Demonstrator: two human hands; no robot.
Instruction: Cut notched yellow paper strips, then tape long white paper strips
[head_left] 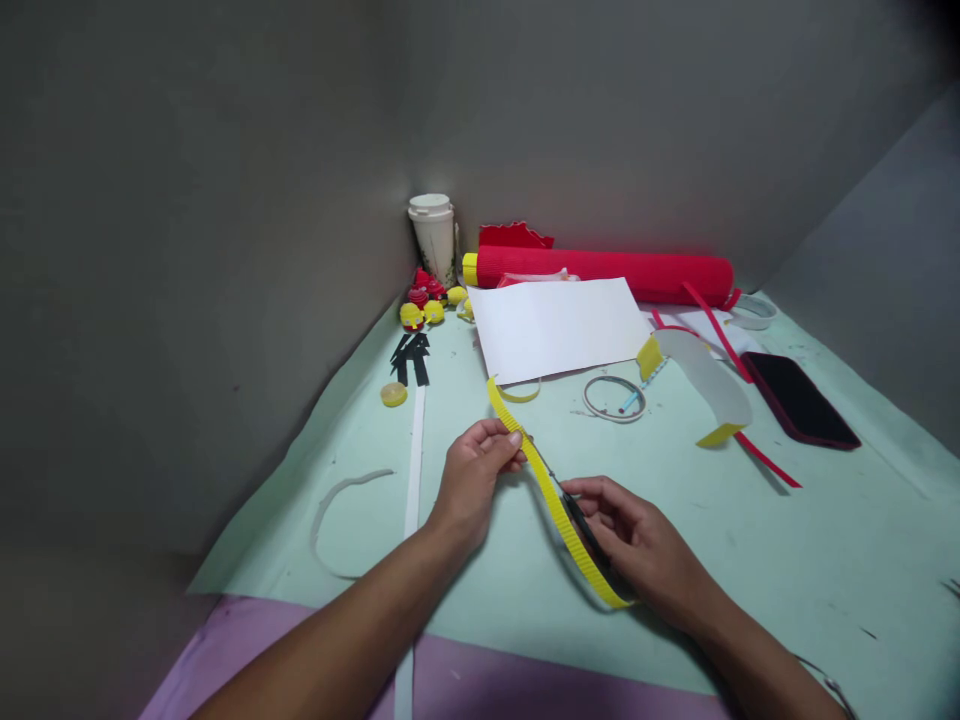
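My left hand (pixel 478 468) pinches a yellow corrugated paper strip (pixel 556 510) near its upper end, between thumb and fingers. The strip runs down and to the right in a slight curve. In my right hand (pixel 637 540) is a pair of scissors with black handles (pixel 585 525). Their blades point up and left, lying along the strip toward my left fingertips. Part of the handles is hidden by my fingers. Just beyond the left hand, a curled yellow strip (pixel 521 394) rests on the table by a white sheet (pixel 559 330).
A red corrugated roll (pixel 600 272) and a white cup (pixel 434 240) stand at the back. Small yellow and red paper pieces (pixel 420 305), black strips (pixel 411 360) and a tape roll (pixel 394 394) lie left. A tape ring (pixel 613 398) and phone (pixel 799 398) are right.
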